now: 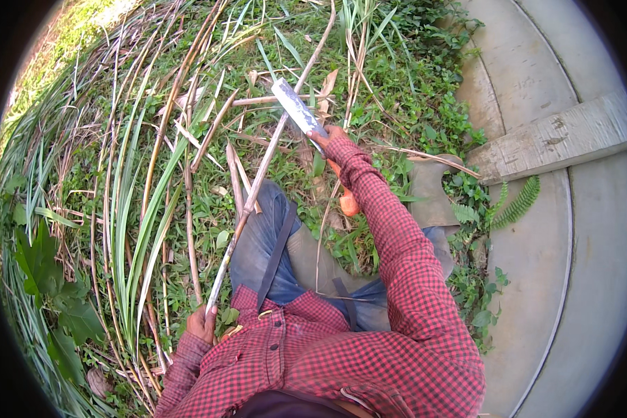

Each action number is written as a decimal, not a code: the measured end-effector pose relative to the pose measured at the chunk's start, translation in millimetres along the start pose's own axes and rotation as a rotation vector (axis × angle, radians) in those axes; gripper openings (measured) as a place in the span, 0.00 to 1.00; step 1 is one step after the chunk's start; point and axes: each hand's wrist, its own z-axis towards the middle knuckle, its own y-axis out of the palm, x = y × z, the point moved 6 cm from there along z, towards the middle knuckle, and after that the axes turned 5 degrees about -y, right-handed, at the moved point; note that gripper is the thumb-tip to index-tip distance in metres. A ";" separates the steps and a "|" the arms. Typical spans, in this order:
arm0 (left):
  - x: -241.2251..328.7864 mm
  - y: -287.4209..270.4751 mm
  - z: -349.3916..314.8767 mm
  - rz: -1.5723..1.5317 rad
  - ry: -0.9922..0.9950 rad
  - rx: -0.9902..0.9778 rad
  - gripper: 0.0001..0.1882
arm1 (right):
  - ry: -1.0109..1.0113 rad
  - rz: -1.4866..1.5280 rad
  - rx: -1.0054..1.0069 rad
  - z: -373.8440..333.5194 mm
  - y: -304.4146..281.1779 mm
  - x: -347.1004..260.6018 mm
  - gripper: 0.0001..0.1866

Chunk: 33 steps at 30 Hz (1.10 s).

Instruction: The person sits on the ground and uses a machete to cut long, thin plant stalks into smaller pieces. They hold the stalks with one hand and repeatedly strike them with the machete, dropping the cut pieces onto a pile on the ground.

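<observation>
A long, slim stalk [258, 177] slants across my bent leg, its near part pale and scraped-looking. My left hand [202, 324] is closed around its near end, low by my shirt. Farther up, a machete [296, 106] with a broad, dull metal blade lies against the stalk, crossing it. My right hand [327, 136] is closed on the rear part of that blade. An orange handle [348, 203] shows behind the hand, partly hidden by my sleeve. The fingers under the blade are mostly hidden.
Several long cut stalks and green blades [143, 244] lie on the grass at the left. A thick wooden plank [557, 136] rests over concrete slabs [536, 237] at the right. Leafy weeds [425, 90] grow along the slab edge, with a fern [519, 203] beside it.
</observation>
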 end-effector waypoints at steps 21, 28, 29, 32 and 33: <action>43.5 40.1 23.2 -1.006 -0.397 -0.806 0.21 | -0.246 -0.312 -0.262 -107.2 52.4 -19.5 0.38; 27.2 53.2 36.1 -0.831 -0.522 -0.753 0.22 | -0.284 -0.508 -0.496 -135.6 69.7 -35.2 0.32; 27.0 45.9 35.8 -0.672 -0.453 -0.558 0.22 | -0.230 -0.496 -0.403 -118.3 51.3 -33.4 0.31; 0.3 35.7 42.1 -0.288 -0.049 -0.170 0.21 | -0.100 -0.581 -0.107 -49.2 8.9 -23.8 0.35; 17.2 25.5 27.0 -0.189 -0.040 -0.098 0.20 | -0.090 -0.514 -0.066 -28.8 -2.4 -21.0 0.35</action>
